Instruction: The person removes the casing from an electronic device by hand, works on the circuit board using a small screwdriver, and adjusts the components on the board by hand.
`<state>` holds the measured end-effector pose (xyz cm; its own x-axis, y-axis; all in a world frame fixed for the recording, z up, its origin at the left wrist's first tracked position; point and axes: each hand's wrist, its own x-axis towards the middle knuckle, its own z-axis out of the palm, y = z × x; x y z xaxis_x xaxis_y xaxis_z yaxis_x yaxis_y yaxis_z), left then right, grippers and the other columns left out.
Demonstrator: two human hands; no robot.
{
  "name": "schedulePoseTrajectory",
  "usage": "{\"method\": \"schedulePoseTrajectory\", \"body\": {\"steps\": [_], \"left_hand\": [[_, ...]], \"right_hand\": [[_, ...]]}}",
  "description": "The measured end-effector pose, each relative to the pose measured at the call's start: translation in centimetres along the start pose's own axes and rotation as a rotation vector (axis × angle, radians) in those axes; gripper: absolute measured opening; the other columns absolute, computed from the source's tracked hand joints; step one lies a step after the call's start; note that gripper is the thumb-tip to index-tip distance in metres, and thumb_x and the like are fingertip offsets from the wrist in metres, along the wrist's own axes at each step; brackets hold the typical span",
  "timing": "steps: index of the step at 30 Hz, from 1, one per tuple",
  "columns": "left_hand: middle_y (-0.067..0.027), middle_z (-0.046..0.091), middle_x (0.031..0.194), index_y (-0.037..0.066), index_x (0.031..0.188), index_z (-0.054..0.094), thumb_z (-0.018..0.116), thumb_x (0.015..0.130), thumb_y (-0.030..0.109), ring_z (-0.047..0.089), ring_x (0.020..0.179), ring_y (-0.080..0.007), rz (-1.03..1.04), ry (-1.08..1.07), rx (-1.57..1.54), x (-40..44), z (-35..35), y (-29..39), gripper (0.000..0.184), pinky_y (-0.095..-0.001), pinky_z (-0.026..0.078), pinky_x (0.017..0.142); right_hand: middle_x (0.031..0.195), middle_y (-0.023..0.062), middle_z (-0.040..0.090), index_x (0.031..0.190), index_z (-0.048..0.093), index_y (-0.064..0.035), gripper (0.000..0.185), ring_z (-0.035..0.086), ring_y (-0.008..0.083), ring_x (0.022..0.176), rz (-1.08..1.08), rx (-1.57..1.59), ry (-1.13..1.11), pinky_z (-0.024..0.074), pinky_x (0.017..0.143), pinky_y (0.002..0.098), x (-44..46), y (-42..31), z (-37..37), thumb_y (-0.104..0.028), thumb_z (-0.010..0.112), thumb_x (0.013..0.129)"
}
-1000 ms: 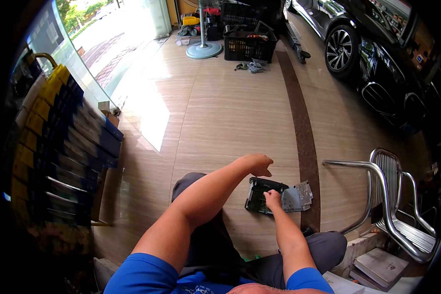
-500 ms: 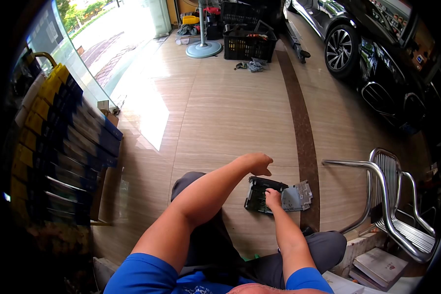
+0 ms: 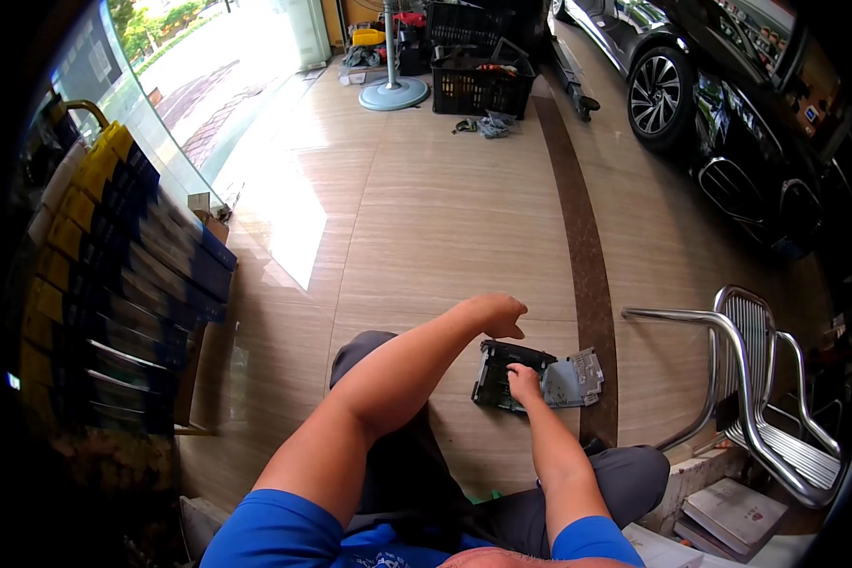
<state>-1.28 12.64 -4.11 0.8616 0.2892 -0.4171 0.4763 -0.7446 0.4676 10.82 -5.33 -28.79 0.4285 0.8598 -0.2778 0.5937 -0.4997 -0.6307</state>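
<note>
An opened dark electronic unit (image 3: 490,383) lies on the floor in front of me, its inner parts showing. At its right side is a flat silvery panel (image 3: 563,383); I cannot tell whether the two are joined. My right hand (image 3: 523,382) is over the unit with its fingers pinched together; what they hold, if anything, is too small to name. Above the unit's far edge is my left hand (image 3: 498,315), with thumb and fingers apart and nothing visible in them.
A steel chair (image 3: 757,379) stands to the right, near stacked books (image 3: 734,511). A rack of yellow and blue packages (image 3: 114,275) is on the left. Farther off are a black crate (image 3: 483,92), a round stand base (image 3: 394,95) and a black car (image 3: 710,123).
My right hand has shifted slightly left over the unit, uncovering a bit more of the silvery panel. My left hand has stayed in place.
</note>
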Motion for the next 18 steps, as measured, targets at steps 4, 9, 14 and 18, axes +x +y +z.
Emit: {"method": "schedulePoseTrajectory", "body": {"steps": [4, 9, 14, 18], "left_hand": [[-0.0226, 0.061, 0.124, 0.004, 0.135, 0.051, 0.067, 0.085, 0.039, 0.056, 0.118, -0.0390, -0.001, 0.007, -0.002, -0.13, -0.04, 0.07, 0.063, -0.0459, 0.046, 0.098], [-0.0223, 0.061, 0.123, 0.004, 0.135, 0.051, 0.067, 0.085, 0.039, 0.057, 0.117, -0.0390, 0.009, 0.015, 0.006, -0.05, 0.07, -0.01, 0.063, -0.0461, 0.047, 0.097], [-0.0221, 0.062, 0.122, 0.004, 0.133, 0.053, 0.067, 0.085, 0.039, 0.057, 0.116, -0.0389, -0.002, 0.019, -0.002, -0.39, -0.14, 0.23, 0.061, -0.0459, 0.047, 0.096], [-0.0226, 0.063, 0.120, 0.003, 0.132, 0.053, 0.067, 0.085, 0.038, 0.057, 0.114, -0.0395, 0.007, 0.013, 0.002, -0.23, -0.24, 0.17, 0.060, -0.0458, 0.047, 0.095]], "right_hand": [[0.106, 0.0178, 0.069, 0.107, 0.072, -0.0133, 0.027, 0.065, 0.0354, 0.101, 0.003, 0.019, -0.008, 0.0505, 0.093, 0.0429, 0.08, 0.22, 0.19, -0.020, 0.059, 0.085], [0.105, 0.0179, 0.070, 0.107, 0.073, -0.0138, 0.027, 0.065, 0.0352, 0.101, -0.003, 0.022, -0.004, 0.0506, 0.093, 0.0427, 0.17, 0.42, 0.27, -0.020, 0.058, 0.085], [0.103, 0.0178, 0.070, 0.106, 0.073, -0.0142, 0.028, 0.066, 0.0352, 0.099, 0.023, 0.009, -0.004, 0.0510, 0.092, 0.0424, 0.30, 0.55, 0.39, -0.021, 0.056, 0.085], [0.103, 0.0169, 0.070, 0.106, 0.073, -0.0141, 0.027, 0.066, 0.0352, 0.099, 0.013, -0.012, 0.026, 0.0511, 0.092, 0.0426, 0.37, 0.75, 0.65, -0.022, 0.057, 0.086]]}}
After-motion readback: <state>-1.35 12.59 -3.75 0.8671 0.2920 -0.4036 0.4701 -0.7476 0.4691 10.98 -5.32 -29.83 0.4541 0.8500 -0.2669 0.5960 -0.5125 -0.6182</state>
